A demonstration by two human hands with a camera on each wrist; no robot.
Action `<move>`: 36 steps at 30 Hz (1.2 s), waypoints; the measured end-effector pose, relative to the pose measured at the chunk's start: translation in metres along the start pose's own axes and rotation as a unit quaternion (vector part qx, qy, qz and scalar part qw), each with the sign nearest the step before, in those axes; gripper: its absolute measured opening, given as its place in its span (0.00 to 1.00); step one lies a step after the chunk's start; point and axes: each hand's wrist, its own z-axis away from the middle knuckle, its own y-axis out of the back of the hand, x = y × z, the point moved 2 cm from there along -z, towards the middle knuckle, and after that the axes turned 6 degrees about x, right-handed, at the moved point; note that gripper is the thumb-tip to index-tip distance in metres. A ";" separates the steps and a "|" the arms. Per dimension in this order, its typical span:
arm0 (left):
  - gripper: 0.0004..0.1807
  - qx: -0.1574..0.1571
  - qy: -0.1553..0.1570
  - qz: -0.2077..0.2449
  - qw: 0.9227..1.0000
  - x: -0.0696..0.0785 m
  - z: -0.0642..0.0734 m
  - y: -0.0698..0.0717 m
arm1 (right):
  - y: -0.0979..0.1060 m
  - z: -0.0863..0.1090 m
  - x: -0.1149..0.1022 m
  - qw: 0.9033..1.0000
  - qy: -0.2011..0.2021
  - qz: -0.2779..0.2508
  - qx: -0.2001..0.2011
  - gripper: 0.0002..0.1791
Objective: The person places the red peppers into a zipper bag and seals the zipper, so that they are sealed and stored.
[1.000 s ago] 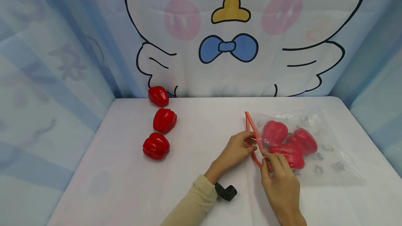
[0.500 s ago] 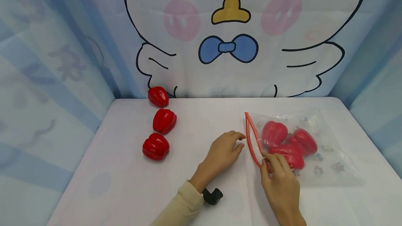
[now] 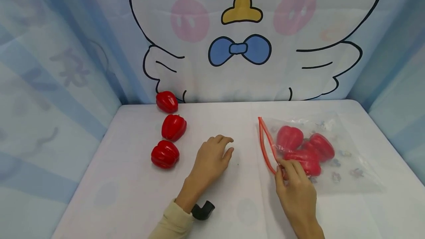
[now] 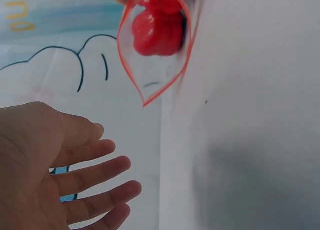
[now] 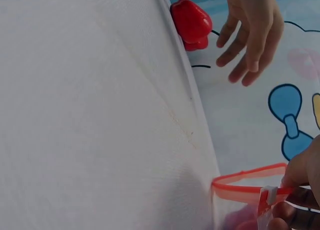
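Note:
My right hand [image 3: 297, 194] pinches the near end of the red-edged mouth of a clear zip bag [image 3: 352, 180], whose mouth gapes towards the left. Inside the bag lie three red bell peppers [image 3: 290, 138]. A white slider [image 5: 271, 194] shows beside the right fingers in the right wrist view. Between the bag and a row of loose peppers, my left hand [image 3: 209, 159] hovers with nothing in it; its fingers are spread and relaxed in the left wrist view. The row at the left holds a near pepper [image 3: 165, 154], a middle pepper [image 3: 174, 127] and a far pepper [image 3: 167, 101].
A white cloth covers the table [image 3: 116, 194]. A curtain [image 3: 239, 80] with a cartoon face hangs along the back edge, and blue curtains close both sides. A black wrist camera mount [image 3: 203, 210] sticks out from the left wrist.
My left hand has let go of the bag's mouth and moved left, towards the loose peppers. My right hand still holds the bag in the same place.

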 end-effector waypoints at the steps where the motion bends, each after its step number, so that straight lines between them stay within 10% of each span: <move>1: 0.17 0.002 0.010 0.005 1.000 -0.003 0.000 0.002 | 0.000 0.000 0.000 1.000 -0.001 0.002 0.000 0.18; 9: 0.20 0.009 0.059 0.024 0.998 -0.020 -0.002 0.017 | 0.002 0.002 0.001 1.000 -0.019 0.003 -0.008 0.18; 22: 0.41 -0.071 0.148 0.048 0.985 -0.065 0.007 0.067 | -0.001 0.007 -0.001 1.000 -0.019 0.009 -0.014 0.20; 36: 0.46 -0.106 0.182 0.001 0.978 -0.097 0.010 0.097 | 0.000 0.001 0.000 1.000 -0.001 -0.003 -0.001 0.17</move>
